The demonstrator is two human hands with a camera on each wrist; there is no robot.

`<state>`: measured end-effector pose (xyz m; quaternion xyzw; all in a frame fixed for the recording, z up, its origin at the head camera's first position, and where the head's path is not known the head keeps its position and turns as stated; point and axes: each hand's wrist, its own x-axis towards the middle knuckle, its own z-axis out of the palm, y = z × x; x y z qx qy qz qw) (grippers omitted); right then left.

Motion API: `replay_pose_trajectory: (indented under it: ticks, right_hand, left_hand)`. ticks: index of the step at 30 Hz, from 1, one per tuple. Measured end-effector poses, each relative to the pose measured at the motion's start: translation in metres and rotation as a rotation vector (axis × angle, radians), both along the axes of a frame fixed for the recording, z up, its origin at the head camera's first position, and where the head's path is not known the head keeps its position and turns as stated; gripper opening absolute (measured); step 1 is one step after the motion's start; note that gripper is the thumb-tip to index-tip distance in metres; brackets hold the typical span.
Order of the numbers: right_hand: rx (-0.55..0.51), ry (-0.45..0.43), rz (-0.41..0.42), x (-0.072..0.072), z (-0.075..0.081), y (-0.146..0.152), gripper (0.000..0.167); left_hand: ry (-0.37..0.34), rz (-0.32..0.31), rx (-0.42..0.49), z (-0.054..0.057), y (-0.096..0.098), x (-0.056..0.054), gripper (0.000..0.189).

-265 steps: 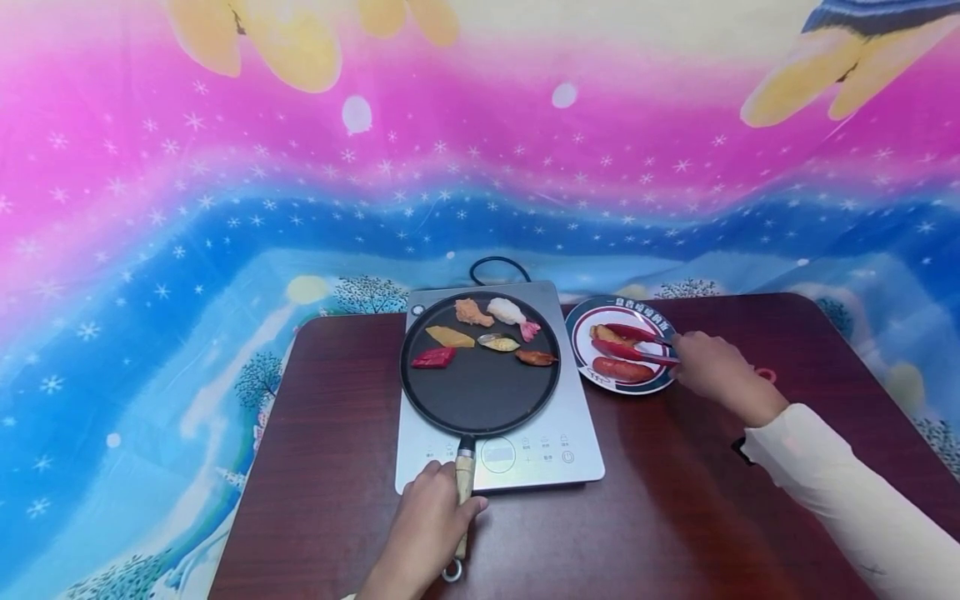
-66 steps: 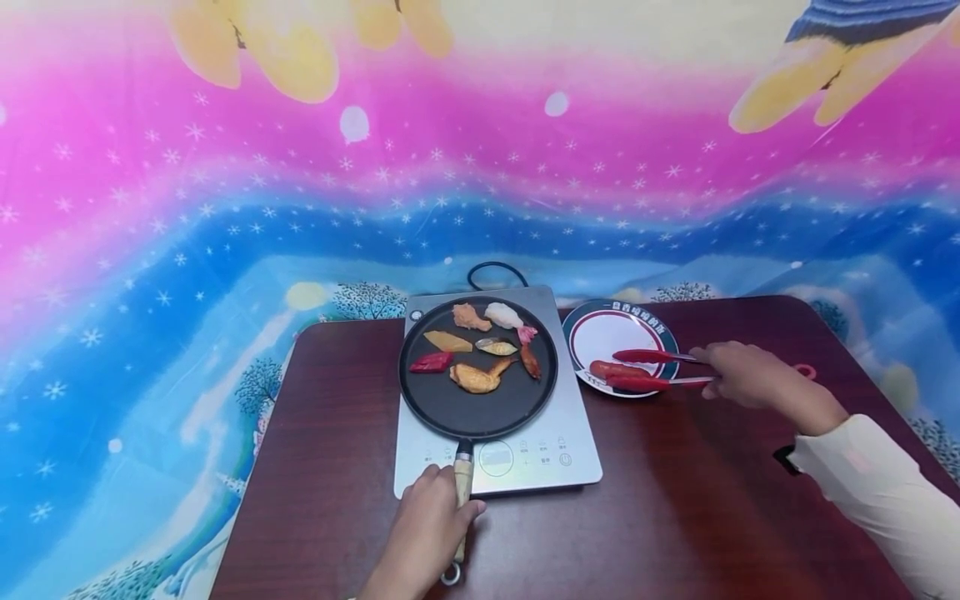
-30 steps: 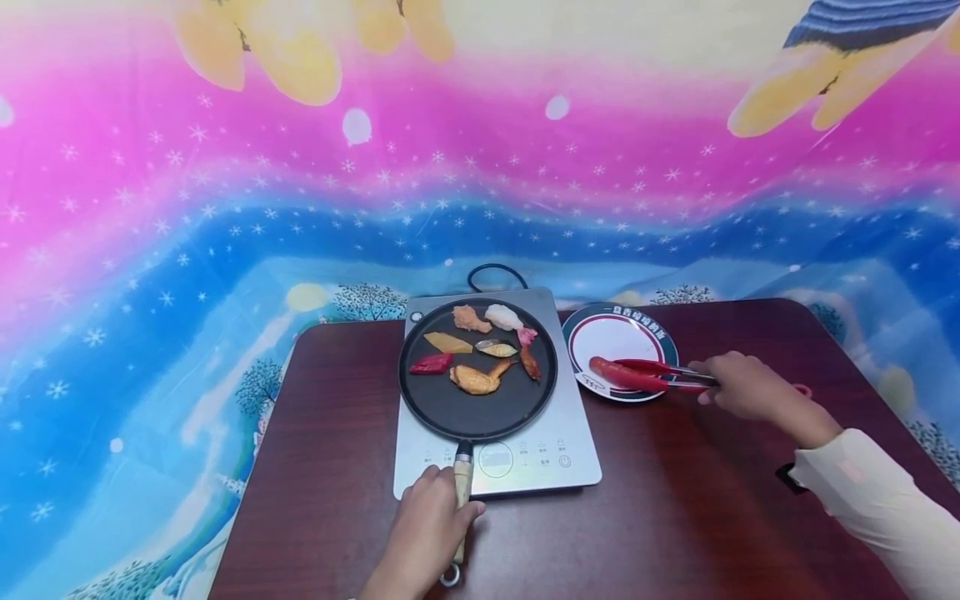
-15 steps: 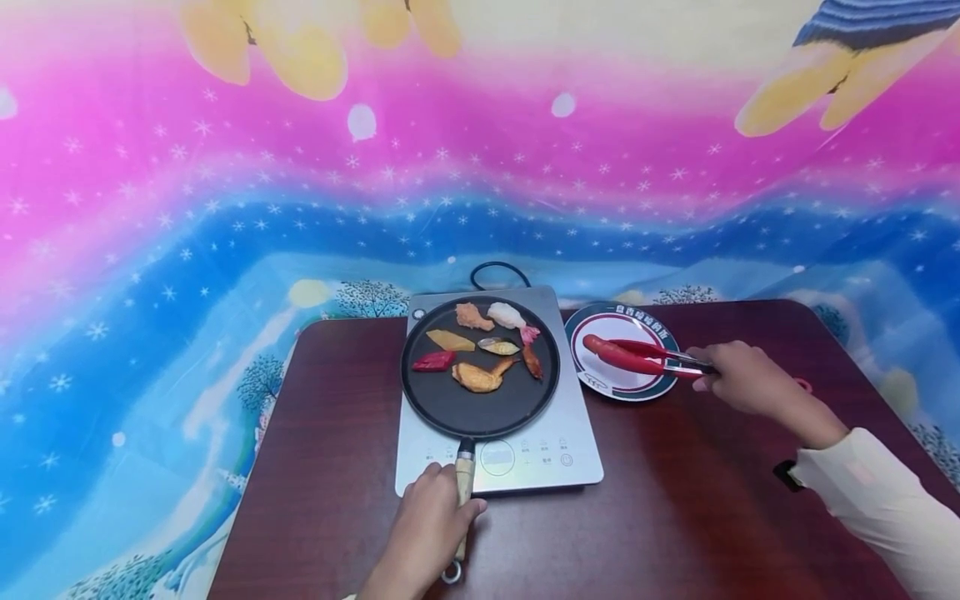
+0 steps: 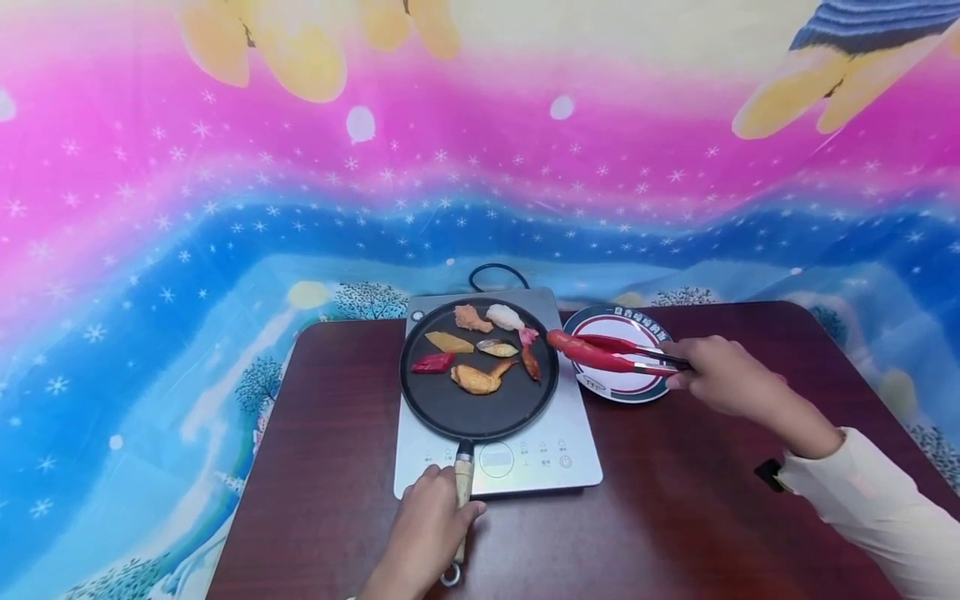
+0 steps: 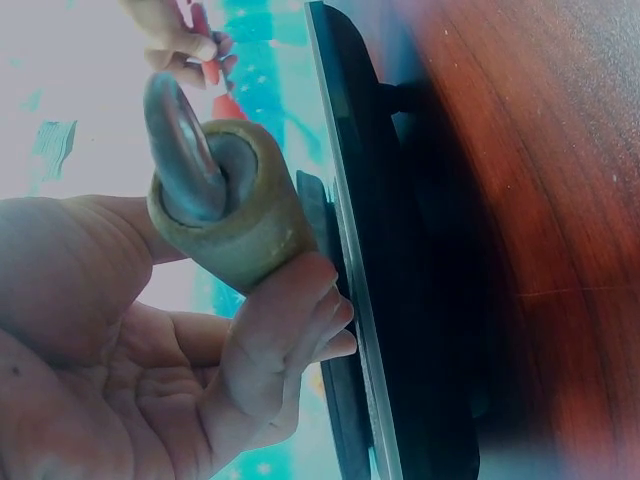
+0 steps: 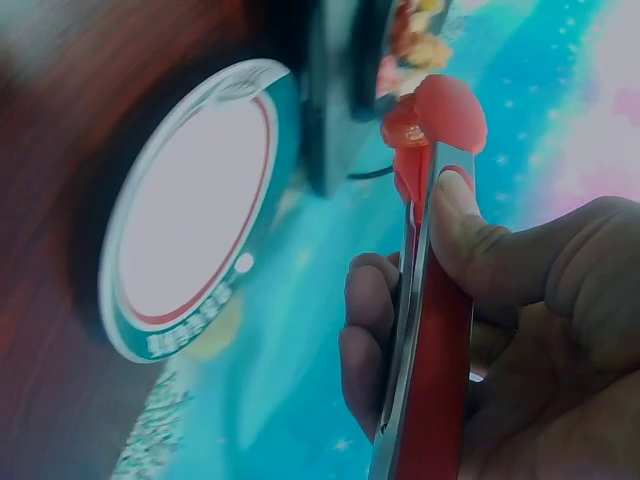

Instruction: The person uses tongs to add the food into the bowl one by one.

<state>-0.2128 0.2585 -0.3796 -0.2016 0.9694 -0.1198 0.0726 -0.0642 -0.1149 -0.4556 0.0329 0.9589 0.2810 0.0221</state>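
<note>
My left hand (image 5: pixel 427 525) grips the wooden handle (image 5: pixel 463 483) of a round black frying pan (image 5: pixel 480 421). In the left wrist view, fingers curl round the handle (image 6: pixel 245 225) below its metal hanging ring. My right hand (image 5: pixel 723 375) holds red-tipped tongs (image 5: pixel 603 358), squeezed on a sausage (image 5: pixel 558 338). The sausage is raised over the gap between plate and pan, its tip at the pan's right rim. In the pan lie a chicken wing (image 5: pixel 476 379), a drumstick (image 5: pixel 470 317), shrimp sushi (image 5: pixel 506 317) and several other pieces.
The pan sits on a silver induction cooktop (image 5: pixel 540 475), a black cord (image 5: pixel 498 267) looping behind it. To its right is a bare white plate with a green rim (image 5: pixel 618 325). Everything stands on a dark red wooden table (image 5: pixel 322 467), with a patterned cloth (image 5: pixel 225 208) behind.
Earlier the chicken wing went from plate to pan, and a brown piece in the pan turned. Since then the tongs gripped the sausage, lifted it and moved left. The left hand stays put.
</note>
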Motion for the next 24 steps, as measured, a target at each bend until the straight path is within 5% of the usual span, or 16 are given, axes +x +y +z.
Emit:
replay_pose_trajectory:
  ticks: [9, 24]
  right_hand:
    - [-0.008, 0.053, 0.067, 0.010, 0.014, -0.035, 0.050]
    - [-0.004, -0.006, 0.115, 0.016, 0.008, -0.091, 0.052]
  left_hand:
    - [0.007, -0.004, -0.017, -0.001, 0.000, 0.000, 0.033]
    - [0.039, -0.013, -0.005, -0.002, -0.001, 0.000, 0.033]
